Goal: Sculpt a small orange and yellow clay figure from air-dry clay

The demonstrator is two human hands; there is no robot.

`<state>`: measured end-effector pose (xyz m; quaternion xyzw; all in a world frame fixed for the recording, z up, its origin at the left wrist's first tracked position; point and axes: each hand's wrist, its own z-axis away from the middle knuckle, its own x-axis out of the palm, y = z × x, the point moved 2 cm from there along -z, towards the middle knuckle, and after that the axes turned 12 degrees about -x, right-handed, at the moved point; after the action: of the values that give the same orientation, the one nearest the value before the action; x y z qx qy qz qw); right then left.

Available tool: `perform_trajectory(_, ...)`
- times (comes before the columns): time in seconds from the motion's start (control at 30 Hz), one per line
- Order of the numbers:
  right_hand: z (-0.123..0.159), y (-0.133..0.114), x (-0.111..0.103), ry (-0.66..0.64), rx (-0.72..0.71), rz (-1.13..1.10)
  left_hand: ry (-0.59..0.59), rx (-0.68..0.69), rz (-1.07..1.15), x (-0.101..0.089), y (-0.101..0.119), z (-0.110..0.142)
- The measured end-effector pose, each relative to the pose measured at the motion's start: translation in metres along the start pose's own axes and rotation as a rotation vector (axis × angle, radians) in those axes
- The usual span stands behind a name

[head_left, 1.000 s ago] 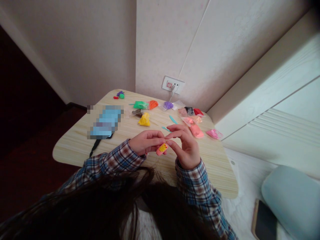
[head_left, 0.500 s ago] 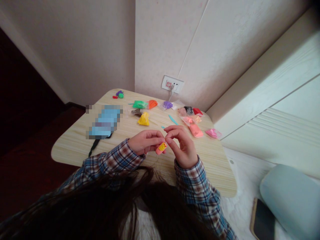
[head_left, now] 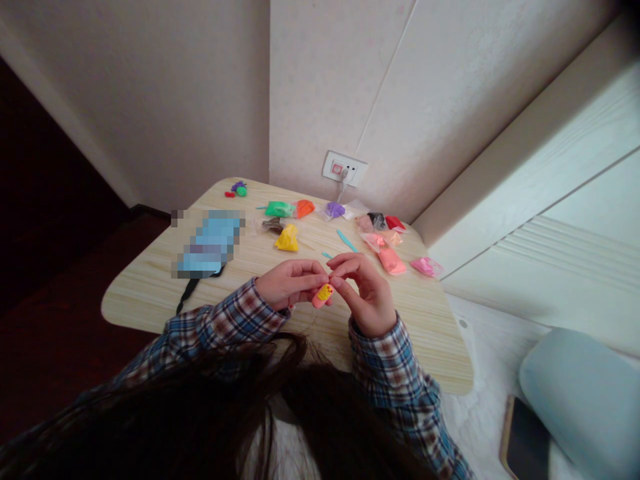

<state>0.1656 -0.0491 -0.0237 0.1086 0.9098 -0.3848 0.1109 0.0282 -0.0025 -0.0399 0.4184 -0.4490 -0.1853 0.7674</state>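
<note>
Above the front middle of the table, my left hand (head_left: pixel 293 283) holds a small clay figure (head_left: pixel 321 297), pink at its lower end and yellow with red spots above. Its fingers wrap behind the piece. My right hand (head_left: pixel 367 293) pinches with thumb and forefinger at the figure's upper end; whatever lies between those fingertips is too small to make out. Beyond the hands lie a yellow clay packet (head_left: pixel 287 238), a turquoise modelling knife (head_left: pixel 347 241) and a coral clay packet (head_left: pixel 391 261).
Green (head_left: pixel 280 209), orange (head_left: pixel 305 209) and purple (head_left: pixel 335 210) clay packets line the table's back. A blurred-out phone (head_left: pixel 210 243) with a black cable lies left. Small clay pieces (head_left: pixel 241 191) sit at the back left corner. A wall socket (head_left: pixel 345 168) holds a plug.
Both hands stay nearly in place around the clay figure. The right fingertips have shifted very slightly; nothing has been let go.
</note>
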Motion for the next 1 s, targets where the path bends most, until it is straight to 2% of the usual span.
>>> perform_trajectory(0.27, 0.0009, -0.0026, -0.0006, 0.060, 0.057, -0.082, 0.030, 0.019, 0.029, 0.0000, 0.0006, 0.0005)
perform_trajectory(0.57, -0.0018, -0.0079, -0.0018, 0.098, 0.011, -0.146, 0.053, 0.015, 0.058, -0.0002, 0.0016, 0.0015)
perform_trajectory(0.77, -0.0014, -0.0079, -0.0021, 0.052, -0.017, -0.116, 0.069, 0.027, 0.088, -0.0017, 0.0018, 0.0011)
perform_trajectory(1.0, -0.0013, -0.0082, -0.0010, -0.002, -0.114, -0.010, 0.072, 0.058, 0.115, -0.0004, 0.0025, 0.0004)
